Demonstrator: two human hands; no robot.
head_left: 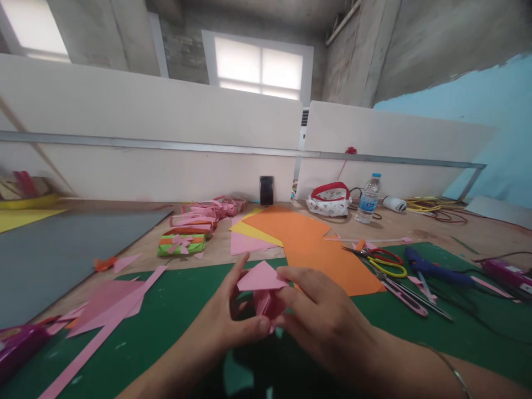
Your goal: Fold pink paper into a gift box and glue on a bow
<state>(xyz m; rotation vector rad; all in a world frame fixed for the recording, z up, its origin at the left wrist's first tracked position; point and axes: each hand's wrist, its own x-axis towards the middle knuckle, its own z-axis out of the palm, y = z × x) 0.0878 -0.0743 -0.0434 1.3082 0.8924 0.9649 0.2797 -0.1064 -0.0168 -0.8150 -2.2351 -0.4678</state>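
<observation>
Currently, your left hand [233, 313] and right hand [326, 313] both grip a folded pink paper piece [263, 278] at the frame's lower centre, over a green mat [177, 302].

Folded pink paper [262, 277] in two-handed grip [326, 307]

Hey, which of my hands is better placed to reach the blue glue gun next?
Probably your right hand: the blue glue gun is on that side, and your left hand is farther off. Both hold the folded pink paper, so the left would need to keep it.
</observation>
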